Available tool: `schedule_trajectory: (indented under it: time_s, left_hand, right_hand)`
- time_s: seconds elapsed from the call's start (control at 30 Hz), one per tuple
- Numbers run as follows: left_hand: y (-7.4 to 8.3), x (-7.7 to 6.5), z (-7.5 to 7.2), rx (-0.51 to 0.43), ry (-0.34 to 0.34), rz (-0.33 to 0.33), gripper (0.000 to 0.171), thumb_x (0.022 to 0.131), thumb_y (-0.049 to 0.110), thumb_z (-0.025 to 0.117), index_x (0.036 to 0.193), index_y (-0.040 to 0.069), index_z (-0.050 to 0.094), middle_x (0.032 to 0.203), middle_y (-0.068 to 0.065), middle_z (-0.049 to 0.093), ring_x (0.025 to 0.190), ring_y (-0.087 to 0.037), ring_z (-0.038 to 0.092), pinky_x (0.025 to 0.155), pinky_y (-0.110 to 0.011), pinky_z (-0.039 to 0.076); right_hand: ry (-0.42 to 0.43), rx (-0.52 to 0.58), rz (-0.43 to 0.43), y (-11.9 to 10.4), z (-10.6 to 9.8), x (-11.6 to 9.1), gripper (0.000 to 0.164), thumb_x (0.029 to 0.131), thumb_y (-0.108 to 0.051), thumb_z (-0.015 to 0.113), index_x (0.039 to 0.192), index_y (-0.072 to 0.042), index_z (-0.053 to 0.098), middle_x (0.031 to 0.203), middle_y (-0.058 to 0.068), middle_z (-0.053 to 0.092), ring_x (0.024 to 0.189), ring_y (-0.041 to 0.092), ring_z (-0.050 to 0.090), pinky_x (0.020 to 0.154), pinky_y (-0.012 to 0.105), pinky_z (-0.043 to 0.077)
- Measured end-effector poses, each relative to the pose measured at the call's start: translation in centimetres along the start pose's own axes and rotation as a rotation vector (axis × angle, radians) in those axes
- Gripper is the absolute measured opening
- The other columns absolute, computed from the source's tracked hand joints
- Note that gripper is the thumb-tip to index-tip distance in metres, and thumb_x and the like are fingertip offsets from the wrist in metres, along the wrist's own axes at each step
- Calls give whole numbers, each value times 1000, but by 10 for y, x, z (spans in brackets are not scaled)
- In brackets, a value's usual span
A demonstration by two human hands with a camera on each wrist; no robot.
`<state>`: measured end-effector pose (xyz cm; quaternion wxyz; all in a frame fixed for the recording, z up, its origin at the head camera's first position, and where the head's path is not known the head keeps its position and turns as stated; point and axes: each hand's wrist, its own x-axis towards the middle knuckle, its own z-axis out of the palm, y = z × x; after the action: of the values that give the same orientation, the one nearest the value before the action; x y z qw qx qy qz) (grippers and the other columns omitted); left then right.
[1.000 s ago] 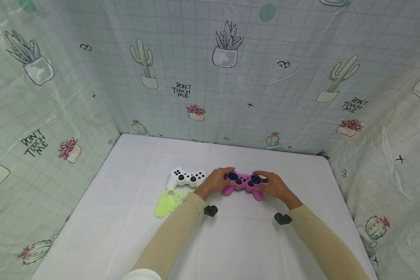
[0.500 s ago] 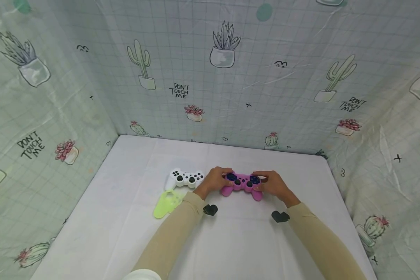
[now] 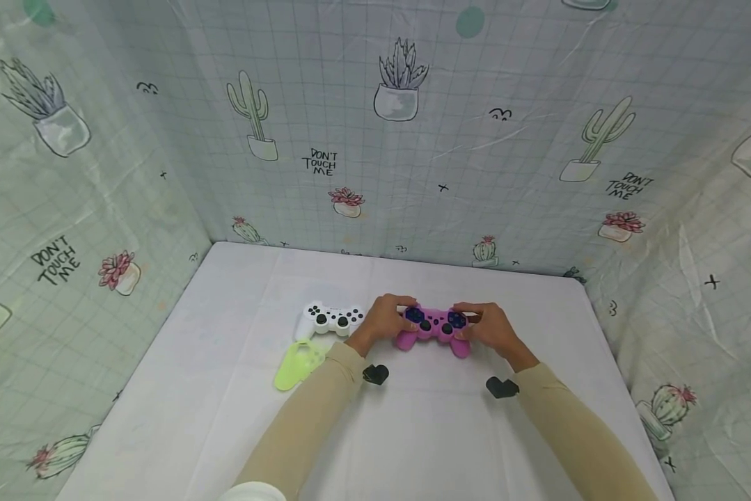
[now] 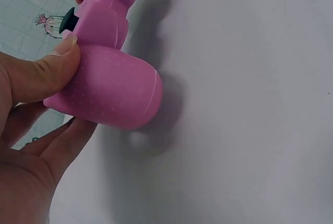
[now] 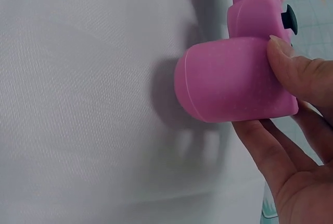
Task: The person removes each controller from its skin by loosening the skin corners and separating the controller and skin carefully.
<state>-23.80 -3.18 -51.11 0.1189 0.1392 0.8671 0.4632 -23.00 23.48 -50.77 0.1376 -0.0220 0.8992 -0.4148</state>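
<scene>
A pink game controller (image 3: 436, 324) with dark thumbsticks and dark button areas is held between both hands, face up. My left hand (image 3: 384, 323) grips its left end, the thumb on top of the pink handle (image 4: 112, 86) and fingers beneath. At the other end my right hand (image 3: 491, 330) grips in the same way, its thumb (image 5: 299, 73) pressing the top of the handle. Both wrist views show the controller's shadow on the white cloth below. Just left of my left hand lies a white game controller (image 3: 334, 319), its right end near my wrist.
A lime-green silicone controller cover (image 3: 296, 365) lies in front of the white controller, partly behind my left sleeve. Black heart-shaped pieces (image 3: 376, 374) show near each cuff. White cloth covers the table (image 3: 438, 431); cactus-print fabric walls (image 3: 444, 139) enclose its back and sides.
Both hands keep their hold on the pink controller, which stays almost in place. The head view has shifted slightly.
</scene>
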Motion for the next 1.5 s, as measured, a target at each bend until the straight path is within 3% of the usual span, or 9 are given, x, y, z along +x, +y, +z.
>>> schedule_trajectory:
  time_s: [0.2, 0.67, 1.03, 1.3, 1.5]
  left_hand:
    - [2, -1, -3, -31, 38, 34, 55, 81, 8, 88, 134, 10, 71, 149, -6, 63, 116, -30, 73, 105, -40, 56]
    - [7, -4, -14, -58, 120, 111, 56, 80, 5, 88, 133, 9, 72, 149, -4, 64, 111, -28, 72, 98, -36, 59]
    - [9, -7, -21, -130, 155, 158, 56, 82, 0, 84, 135, 11, 71, 151, -1, 61, 124, -25, 69, 105, -35, 56]
    - [10, -8, -27, -176, 167, 189, 63, 83, -6, 81, 142, 10, 65, 152, -5, 61, 124, -28, 69, 105, -39, 56]
    - [13, -10, -31, -179, 173, 234, 55, 85, -6, 79, 136, 11, 70, 155, -1, 58, 135, -25, 63, 108, -36, 54]
  right_hand:
    - [35, 42, -2, -8, -1, -4, 61, 82, 0, 82, 139, -14, 68, 149, 14, 61, 136, 44, 59, 110, 55, 51]
    - [171, 38, -131, -23, 5, -8, 59, 79, 8, 81, 135, -8, 70, 149, 12, 62, 131, 40, 64, 102, 48, 56]
    - [319, 47, -260, -34, 12, -13, 55, 79, 16, 78, 130, -5, 73, 146, 12, 65, 130, 38, 66, 94, 43, 59]
    - [421, 48, -428, -35, 17, -15, 55, 76, 18, 80, 126, -4, 75, 140, 13, 68, 124, 37, 69, 89, 42, 60]
    - [495, 13, -545, -39, 20, -18, 54, 75, 18, 82, 125, 0, 75, 138, 15, 69, 124, 38, 69, 89, 41, 59]
